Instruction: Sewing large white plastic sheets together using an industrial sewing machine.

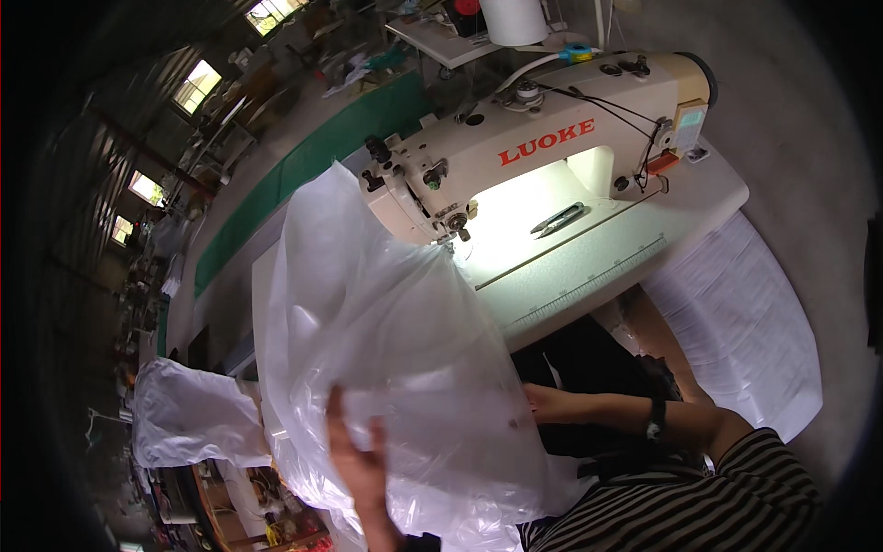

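Note:
A large translucent white plastic sheet [395, 350] hangs over the left part of the sewing machine [543, 120] and drapes toward me. Its upper edge is gathered at the needle area. Over the sheet's lower left, my left hand [359, 465] is raised with thumb and fingers apart, a little blurred, holding nothing I can see. My right hand [544, 405] is at the sheet's right side, its fingers hidden by the sheet, so its grip does not show. Small thread snips [559, 219] lie on the lit machine bed.
White fabric [745, 322] hangs at the right of the table. Another white cloth [193, 414] lies at the left, above a shelf of mixed items. A green strip [303, 175] runs behind the machine. A white thread cone [513, 20] stands at the back.

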`<state>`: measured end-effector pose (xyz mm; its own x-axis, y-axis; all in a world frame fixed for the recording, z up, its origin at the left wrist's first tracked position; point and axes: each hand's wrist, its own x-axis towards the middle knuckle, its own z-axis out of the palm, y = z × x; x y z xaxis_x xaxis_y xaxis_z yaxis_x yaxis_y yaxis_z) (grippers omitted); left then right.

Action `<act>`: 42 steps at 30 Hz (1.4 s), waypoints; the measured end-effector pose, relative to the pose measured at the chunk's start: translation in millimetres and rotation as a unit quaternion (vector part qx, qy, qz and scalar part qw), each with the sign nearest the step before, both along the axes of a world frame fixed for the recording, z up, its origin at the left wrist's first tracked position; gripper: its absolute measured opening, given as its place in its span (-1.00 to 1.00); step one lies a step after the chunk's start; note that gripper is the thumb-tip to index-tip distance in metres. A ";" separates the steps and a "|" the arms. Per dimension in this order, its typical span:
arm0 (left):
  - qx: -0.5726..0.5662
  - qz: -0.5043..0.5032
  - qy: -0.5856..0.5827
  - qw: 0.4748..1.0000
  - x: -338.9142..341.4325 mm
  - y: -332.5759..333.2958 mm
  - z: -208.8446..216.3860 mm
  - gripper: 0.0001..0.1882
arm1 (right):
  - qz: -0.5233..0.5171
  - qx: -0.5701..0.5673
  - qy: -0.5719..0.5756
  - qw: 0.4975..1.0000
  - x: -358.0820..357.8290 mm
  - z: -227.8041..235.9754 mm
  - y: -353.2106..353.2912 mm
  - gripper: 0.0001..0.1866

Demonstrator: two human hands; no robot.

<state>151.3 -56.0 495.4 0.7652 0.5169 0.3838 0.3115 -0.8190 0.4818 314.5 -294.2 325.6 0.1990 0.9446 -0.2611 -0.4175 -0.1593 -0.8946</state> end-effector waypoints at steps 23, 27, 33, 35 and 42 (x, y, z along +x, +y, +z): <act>0.212 -0.022 0.206 0.955 -22.8 -74.2 -23.0 -0.76 | -0.069 -0.063 -0.195 0.976 -7.1 39.7 -53.4 -0.71; 0.126 -0.243 0.204 0.940 -11.7 -145.7 -51.2 -0.75 | -0.037 -0.131 -0.224 0.965 -5.7 60.2 -40.2 -0.58; 0.039 -0.395 0.234 0.887 5.8 -165.3 -42.1 -0.85 | -0.229 -0.001 -0.240 0.943 -18.3 53.1 -26.7 -0.29; -0.012 -0.390 0.203 0.898 15.0 -139.9 -24.0 -0.84 | -0.126 -0.141 -0.362 0.913 -17.2 73.3 -28.3 -0.34; 0.131 -0.010 0.216 0.967 26.6 1.6 -67.4 -0.38 | -0.011 -0.170 -0.703 0.691 -25.3 70.9 -25.2 -0.28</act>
<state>177.9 -54.4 428.0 0.8919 0.4296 0.1412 0.4214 -0.9029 0.0851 289.2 -319.4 396.5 0.4943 0.8693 -0.0013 0.8197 -0.4666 -0.3321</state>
